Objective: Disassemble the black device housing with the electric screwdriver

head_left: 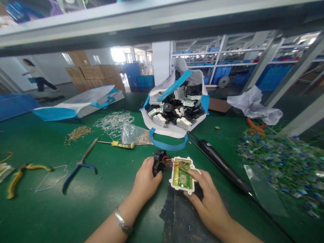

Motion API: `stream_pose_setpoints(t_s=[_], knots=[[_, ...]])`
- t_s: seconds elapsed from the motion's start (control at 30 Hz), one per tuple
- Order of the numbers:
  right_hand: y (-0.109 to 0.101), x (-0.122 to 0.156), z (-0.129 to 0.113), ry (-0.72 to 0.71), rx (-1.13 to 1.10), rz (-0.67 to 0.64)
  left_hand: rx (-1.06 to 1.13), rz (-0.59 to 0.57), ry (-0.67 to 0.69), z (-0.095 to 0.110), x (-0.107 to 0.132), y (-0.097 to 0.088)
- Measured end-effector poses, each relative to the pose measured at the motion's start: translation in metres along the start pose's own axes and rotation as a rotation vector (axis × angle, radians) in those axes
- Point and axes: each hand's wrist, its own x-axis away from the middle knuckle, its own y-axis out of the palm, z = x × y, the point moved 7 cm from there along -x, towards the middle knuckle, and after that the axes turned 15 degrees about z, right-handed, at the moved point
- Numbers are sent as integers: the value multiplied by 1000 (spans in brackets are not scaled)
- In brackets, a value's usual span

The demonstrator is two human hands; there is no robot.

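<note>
My left hand is closed around a black plastic housing. Between thumb and fingers, my right hand grips a white plastic case with a green circuit board facing up. Thin red and yellow wires join the housing to the board. Both parts are held just above the green table, over a dark mat. To the right of my right hand lies a black electric screwdriver with its cord. A white bag full of similar white and black parts stands open beyond my hands.
Left lie a yellow-handled screwdriver, blue-handled pliers, yellow-handled cutters, white wire frames and a pile of screws. A heap of green-wired parts covers the right side. A shelf beam crosses overhead. A person walks far left.
</note>
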Motion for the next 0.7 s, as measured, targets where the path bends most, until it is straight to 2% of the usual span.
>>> stream_pose_setpoints(t_s=[0.17, 0.37, 0.57, 0.7], knots=[[2, 0, -1, -2, 5, -31, 126, 5, -155, -14, -6, -7], [0, 0, -3, -14, 18, -28, 247, -29, -207, -12, -6, -8], [1, 0, -2, 0, 39, -40, 197, 77, -134, -13, -10, -18], [4, 0, 0, 18, 43, -63, 96, 169, 28, -7, -9, -25]])
